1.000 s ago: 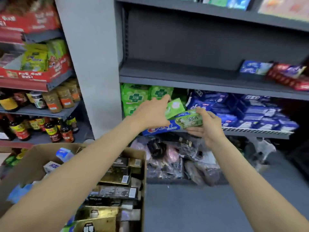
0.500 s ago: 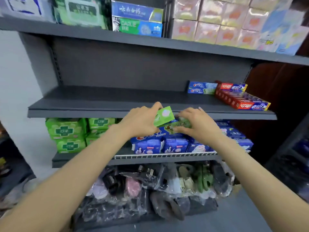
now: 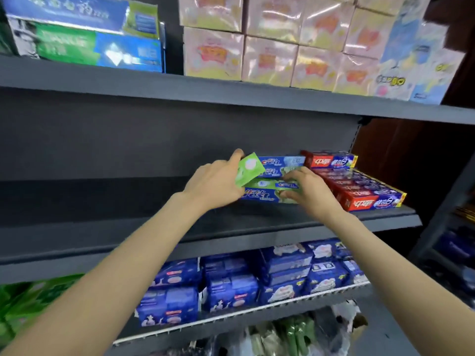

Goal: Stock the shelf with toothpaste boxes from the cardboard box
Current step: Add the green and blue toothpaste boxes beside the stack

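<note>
Currently both hands are at the middle shelf [image 3: 108,217], setting down a small bundle of toothpaste boxes. The left hand [image 3: 214,185] curls round the bundle's left end, thumb up against the tilted green box [image 3: 248,169] on top. The right hand [image 3: 312,194] grips the right end, fingers wrapped over the front of the Crest boxes [image 3: 267,192].

Judgement: a grip at each end keeps the loose stack from sliding apart while it is lowered; the green box sits askew, so it likely needs squaring once down.

Placement: the bundle lies just left of the red toothpaste boxes [image 3: 365,195], which run in a flat row toward the shelf's front edge, and in front of more Crest stock [image 3: 282,161] at the back. Probably brands are grouped side by side. Whether the bundle already rests on the shelf I cannot tell.

Materials: boxes are long, thin, glossy printed card with sharp edges, easy to slip. Shelf is matte dark grey, flat, with wide bare space to the left.

The cardboard box is not in view. Above sit pink wrapped packs [image 3: 270,39], shiny film; below, blue packs [image 3: 231,286] behind a wire rail.
</note>
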A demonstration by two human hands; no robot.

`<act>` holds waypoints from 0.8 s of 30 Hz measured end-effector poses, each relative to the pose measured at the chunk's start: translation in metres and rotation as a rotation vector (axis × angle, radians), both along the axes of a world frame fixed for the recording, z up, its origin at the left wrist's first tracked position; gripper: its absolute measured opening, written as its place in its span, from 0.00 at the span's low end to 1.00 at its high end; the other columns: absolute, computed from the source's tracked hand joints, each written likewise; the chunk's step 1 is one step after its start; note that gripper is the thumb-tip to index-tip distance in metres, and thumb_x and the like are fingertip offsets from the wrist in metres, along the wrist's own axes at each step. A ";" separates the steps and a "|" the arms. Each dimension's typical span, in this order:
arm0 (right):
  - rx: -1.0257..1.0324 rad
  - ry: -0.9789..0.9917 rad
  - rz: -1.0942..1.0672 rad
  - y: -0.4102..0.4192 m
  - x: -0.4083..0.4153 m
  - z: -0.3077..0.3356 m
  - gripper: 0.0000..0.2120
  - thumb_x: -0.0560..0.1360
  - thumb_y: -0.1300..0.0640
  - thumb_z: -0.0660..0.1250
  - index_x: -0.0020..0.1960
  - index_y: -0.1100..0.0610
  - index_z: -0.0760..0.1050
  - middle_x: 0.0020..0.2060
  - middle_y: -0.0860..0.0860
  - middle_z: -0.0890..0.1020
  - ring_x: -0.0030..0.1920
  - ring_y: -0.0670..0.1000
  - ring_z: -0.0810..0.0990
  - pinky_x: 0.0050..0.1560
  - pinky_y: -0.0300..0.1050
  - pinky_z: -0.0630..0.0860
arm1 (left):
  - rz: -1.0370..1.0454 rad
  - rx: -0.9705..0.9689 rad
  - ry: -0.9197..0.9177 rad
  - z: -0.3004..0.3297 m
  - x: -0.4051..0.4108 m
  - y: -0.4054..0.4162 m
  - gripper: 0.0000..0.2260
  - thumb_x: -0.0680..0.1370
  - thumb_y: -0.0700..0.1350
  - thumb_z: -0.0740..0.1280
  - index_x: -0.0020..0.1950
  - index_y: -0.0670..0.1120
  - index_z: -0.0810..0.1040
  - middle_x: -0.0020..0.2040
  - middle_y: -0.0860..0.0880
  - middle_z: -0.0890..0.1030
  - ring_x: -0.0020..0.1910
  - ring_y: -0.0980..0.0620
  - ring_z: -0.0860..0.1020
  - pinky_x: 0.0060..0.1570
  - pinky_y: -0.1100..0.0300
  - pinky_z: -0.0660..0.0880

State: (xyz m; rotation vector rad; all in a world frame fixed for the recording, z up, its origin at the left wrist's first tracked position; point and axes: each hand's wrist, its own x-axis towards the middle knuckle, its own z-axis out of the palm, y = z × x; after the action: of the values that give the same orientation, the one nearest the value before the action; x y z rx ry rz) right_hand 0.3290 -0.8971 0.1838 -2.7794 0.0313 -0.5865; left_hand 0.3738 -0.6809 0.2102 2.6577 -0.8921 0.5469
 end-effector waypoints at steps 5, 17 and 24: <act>0.031 0.078 -0.032 -0.060 0.055 -0.007 0.22 0.72 0.55 0.71 0.63 0.60 0.75 0.62 0.58 0.76 0.61 0.58 0.75 0.60 0.42 0.67 | 0.041 0.093 0.083 0.004 0.042 -0.035 0.30 0.75 0.53 0.65 0.73 0.53 0.55 0.63 0.45 0.74 0.58 0.40 0.75 0.47 0.55 0.68; 0.123 0.216 0.108 -0.144 0.168 -0.014 0.13 0.78 0.60 0.65 0.59 0.66 0.75 0.53 0.55 0.76 0.52 0.51 0.75 0.45 0.28 0.64 | 0.140 0.086 -0.056 0.004 0.097 -0.101 0.27 0.75 0.52 0.66 0.71 0.52 0.62 0.68 0.51 0.69 0.62 0.44 0.74 0.52 0.52 0.73; 0.038 0.251 0.181 -0.160 0.191 -0.023 0.11 0.76 0.60 0.66 0.53 0.67 0.74 0.52 0.62 0.78 0.53 0.58 0.77 0.50 0.42 0.70 | 0.262 0.084 -0.016 -0.004 0.112 -0.124 0.27 0.75 0.53 0.66 0.71 0.52 0.62 0.67 0.49 0.70 0.62 0.44 0.74 0.53 0.52 0.72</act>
State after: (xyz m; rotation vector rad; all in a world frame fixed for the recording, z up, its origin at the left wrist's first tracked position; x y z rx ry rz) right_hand 0.5205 -1.0567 0.1611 -2.7626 -0.1513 -0.1893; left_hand 0.4858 -0.8053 0.2060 2.8713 -0.5846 0.6020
